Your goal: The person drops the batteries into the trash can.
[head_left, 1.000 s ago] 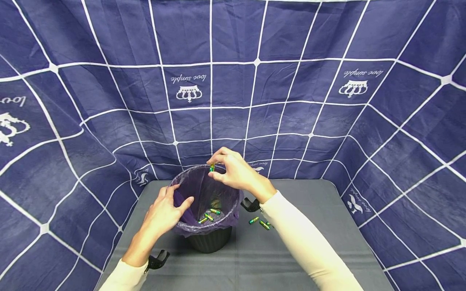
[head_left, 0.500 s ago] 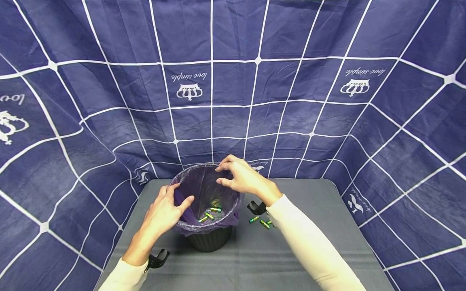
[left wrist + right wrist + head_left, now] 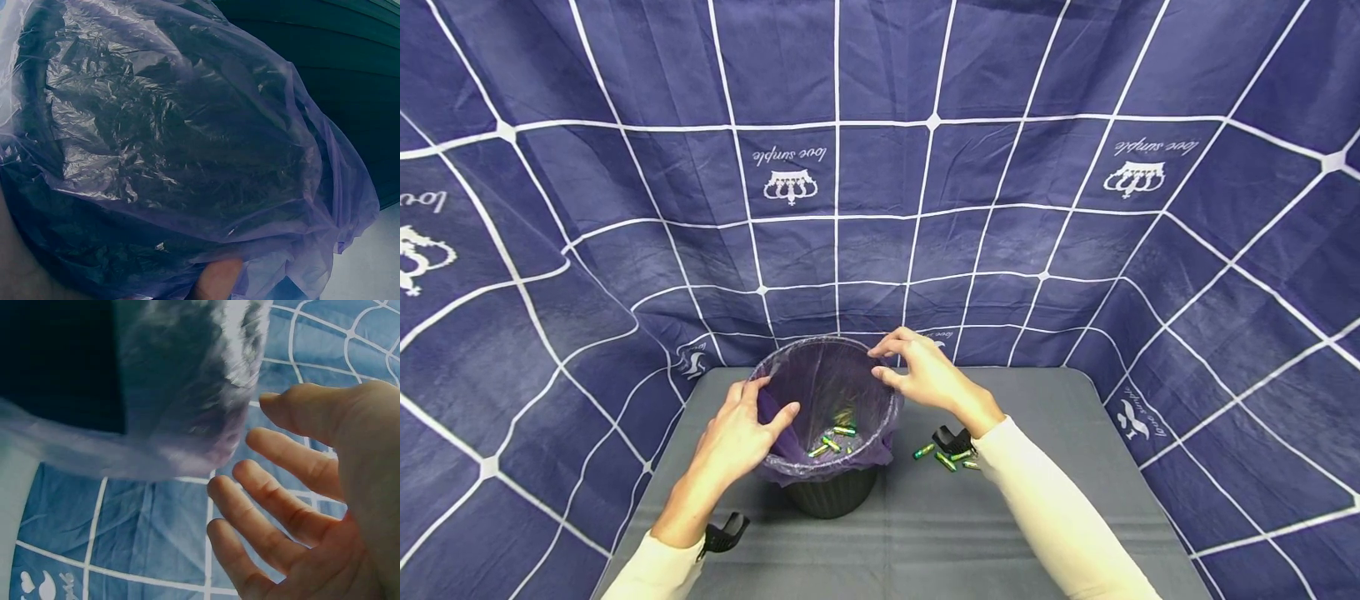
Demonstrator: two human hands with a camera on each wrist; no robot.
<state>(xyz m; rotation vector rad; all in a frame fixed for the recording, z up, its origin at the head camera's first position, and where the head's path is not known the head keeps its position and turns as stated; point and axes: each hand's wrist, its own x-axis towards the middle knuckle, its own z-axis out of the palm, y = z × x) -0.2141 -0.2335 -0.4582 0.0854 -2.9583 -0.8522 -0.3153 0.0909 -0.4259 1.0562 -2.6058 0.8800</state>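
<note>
Batteries [image 3: 845, 431] lay inside a lined bin [image 3: 831, 497] and on the desk [image 3: 1037, 404].
The left hand [image 3: 737, 429] rested at the rim's left side, its grip apart, thumb over the opening; the right hand [image 3: 925, 372] hung just beside the opposite rim, thumb and fingertips parted. Several green-and-gold cells sat low in the purple liner [image 3: 871, 456], others [image 3: 945, 462] loose near the right wrist.

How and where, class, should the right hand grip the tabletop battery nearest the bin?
Likely by its middle, from above, the right hand pinching across its long sides: the battery is a slim cylinder lying on its side on the table, and a gap parts it from the next battery.
</note>
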